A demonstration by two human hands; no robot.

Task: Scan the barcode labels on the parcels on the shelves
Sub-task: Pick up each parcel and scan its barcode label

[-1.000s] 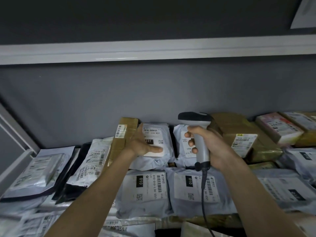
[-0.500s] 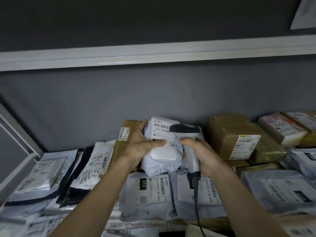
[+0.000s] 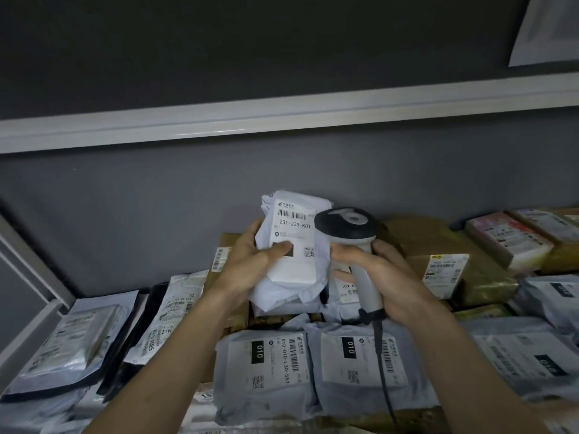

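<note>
My left hand (image 3: 253, 261) grips a white plastic parcel (image 3: 294, 277), lifted upright off the pile with its label "231-239-K01" (image 3: 294, 225) and barcode facing me. My thumb lies across the lower part of that label. My right hand (image 3: 376, 270) holds a grey handheld barcode scanner (image 3: 351, 233) by its handle. The scanner's dark head sits right beside the parcel's upper right edge. Its cable (image 3: 380, 355) hangs down over the parcels in front.
Two grey bags marked "010" (image 3: 266, 364) lie in front on the shelf. Brown cartons (image 3: 438, 255) and pink-labelled packets (image 3: 507, 239) fill the right. Clear and black bags (image 3: 166, 317) lie at the left beside the shelf frame (image 3: 28, 267). A white shelf rail (image 3: 282, 120) runs overhead.
My left hand picked the white parcel up from the pile and raised it upright. The scanner moved left and closer to its label.
</note>
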